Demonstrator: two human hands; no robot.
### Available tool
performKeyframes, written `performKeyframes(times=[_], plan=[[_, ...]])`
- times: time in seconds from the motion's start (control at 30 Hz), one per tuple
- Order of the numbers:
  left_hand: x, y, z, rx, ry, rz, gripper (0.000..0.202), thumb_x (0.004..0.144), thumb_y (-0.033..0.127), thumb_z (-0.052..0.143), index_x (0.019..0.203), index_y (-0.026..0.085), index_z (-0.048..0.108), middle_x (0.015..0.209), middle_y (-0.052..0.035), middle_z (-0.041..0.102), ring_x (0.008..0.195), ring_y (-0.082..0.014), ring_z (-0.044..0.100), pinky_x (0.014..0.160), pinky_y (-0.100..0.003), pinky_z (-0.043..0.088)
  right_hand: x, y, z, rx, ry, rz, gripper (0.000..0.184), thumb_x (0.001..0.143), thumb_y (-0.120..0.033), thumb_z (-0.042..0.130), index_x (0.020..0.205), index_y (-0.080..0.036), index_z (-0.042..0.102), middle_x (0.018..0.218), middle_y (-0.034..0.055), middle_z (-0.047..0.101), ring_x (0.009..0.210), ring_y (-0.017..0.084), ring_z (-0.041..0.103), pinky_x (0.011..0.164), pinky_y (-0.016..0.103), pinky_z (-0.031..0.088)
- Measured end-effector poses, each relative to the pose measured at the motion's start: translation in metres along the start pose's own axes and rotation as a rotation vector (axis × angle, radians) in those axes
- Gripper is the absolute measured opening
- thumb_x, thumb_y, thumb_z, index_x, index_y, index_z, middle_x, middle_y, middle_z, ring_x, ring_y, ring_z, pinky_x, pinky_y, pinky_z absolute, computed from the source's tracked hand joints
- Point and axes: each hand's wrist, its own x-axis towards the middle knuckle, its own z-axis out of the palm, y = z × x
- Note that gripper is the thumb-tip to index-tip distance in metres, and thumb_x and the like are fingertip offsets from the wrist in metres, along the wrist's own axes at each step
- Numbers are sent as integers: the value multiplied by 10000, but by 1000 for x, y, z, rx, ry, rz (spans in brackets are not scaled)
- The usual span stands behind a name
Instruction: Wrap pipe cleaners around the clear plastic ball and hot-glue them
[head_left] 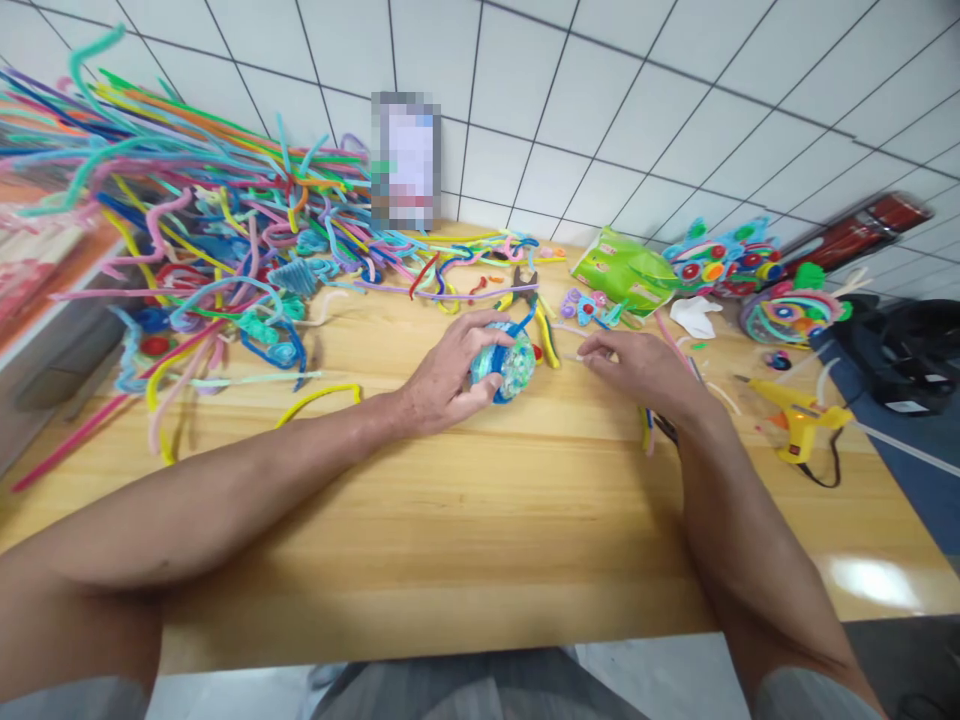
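Note:
My left hand (448, 375) is closed around a round coiled pipe-cleaner piece (510, 365) in blue, green and white, holding it just above the wooden table (480, 540). My right hand (637, 365) rests on the table to its right, fingers pinched on the end of a thin pale pipe cleaner (571, 356) pointing toward the coiled piece. Yellow-handled pliers (536, 315) lie just behind the coiled piece.
A big heap of coloured pipe cleaners (210, 230) covers the table's back left. A yellow glue gun (799, 415) lies at the right, with finished spiral pieces (780, 310), a green packet (630, 270) and a white tissue (694, 315) behind. A tiled wall stands at the back.

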Motion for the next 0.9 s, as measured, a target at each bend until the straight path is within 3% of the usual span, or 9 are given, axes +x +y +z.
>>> performKeyframes(times=[0.1, 0.17, 0.27, 0.33, 0.47, 0.7, 0.9], plan=[[0, 0, 1, 22, 1, 1, 390, 1100, 395, 557, 1461, 264, 495, 1529, -176, 556, 1480, -332, 541, 1227, -584, 470, 3, -5, 9, 119, 144, -29, 117, 906, -312, 715, 922, -234, 800, 1008, 83, 824, 1002, 288, 734, 939, 451, 532], [1, 1, 1, 31, -5, 6, 391, 1097, 404, 564, 1456, 263, 498, 1523, -175, 561, 1468, -330, 547, 1220, -579, 479, 9, -18, 18, 347, 217, -16, 188, 935, -382, 717, 1010, -231, 801, 933, 50, 791, 886, 235, 712, 837, 398, 546], [1, 2, 1, 28, -18, 3, 389, 1092, 403, 568, 1449, 259, 513, 1527, -179, 566, 1474, -333, 546, 1218, -576, 482, 21, -40, 32, 672, 160, -12, 285, 915, -432, 743, 1113, -231, 785, 813, -15, 714, 731, 166, 637, 674, 313, 499], [1, 2, 0, 25, -22, -9, 393, 1087, 410, 576, 1447, 263, 520, 1530, -178, 570, 1472, -337, 550, 1219, -583, 479, 30, -51, 38, 778, 104, -13, 280, 885, -440, 771, 1068, -228, 776, 790, -30, 697, 716, 151, 615, 651, 293, 480], [0, 1, 1, 28, -21, -21, 405, 1076, 411, 584, 1448, 263, 524, 1539, -177, 569, 1472, -334, 553, 1224, -584, 479, 40, -46, 35, 853, 94, 63, 228, 831, -422, 806, 783, -220, 712, 681, -44, 627, 637, 122, 528, 615, 274, 439], [1, 1, 2, 36, -14, 11, 406, 1067, 355, 598, 1446, 244, 507, 1532, -199, 562, 1469, -345, 557, 1209, -591, 500, 35, -1, 15, 1079, 453, 234, 272, 732, -410, 821, 686, -240, 614, 666, -37, 600, 587, 117, 523, 546, 252, 427], [0, 0, 3, 18, -2, 14, 424, 1048, 329, 618, 1452, 244, 517, 1535, -197, 565, 1469, -344, 559, 1221, -582, 491, 23, -29, 26, 917, 280, 184, 334, 855, -435, 767, 656, -226, 598, 622, -32, 581, 599, 120, 526, 609, 271, 452]])
